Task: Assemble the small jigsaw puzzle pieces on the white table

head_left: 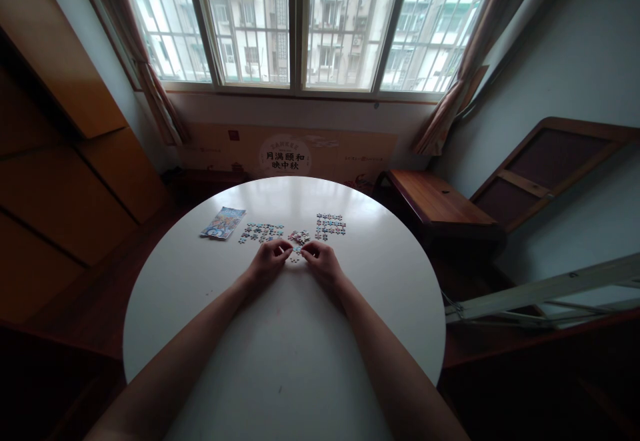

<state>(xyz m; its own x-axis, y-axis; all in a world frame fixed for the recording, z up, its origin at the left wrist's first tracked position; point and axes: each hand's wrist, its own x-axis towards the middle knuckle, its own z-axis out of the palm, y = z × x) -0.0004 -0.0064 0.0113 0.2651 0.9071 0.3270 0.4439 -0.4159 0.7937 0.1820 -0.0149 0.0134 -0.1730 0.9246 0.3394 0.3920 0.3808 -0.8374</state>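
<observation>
Both my hands meet over the middle of the table, at a small heap of jigsaw puzzle pieces [300, 236]. My left hand [269, 258] is closed in a pinch at the left edge of a pale puzzle piece [297, 250]. On the right edge of that piece, the fingers of my right hand [321, 261] are pinched too. Whether it is one piece or two joined is too small to tell. A few loose pieces [295, 260] lie just below the fingertips. Spread puzzle pieces [263, 231] lie beyond my left hand, and rows of pieces [331, 225] beyond my right.
A colourful picture sheet or packet [223, 222] lies at the left on the round white table [280, 341]. Past the table, a low wooden bench [440, 198] stands at right, a printed board [360, 151] leans below the barred window, and cabinets [55, 194] line the left.
</observation>
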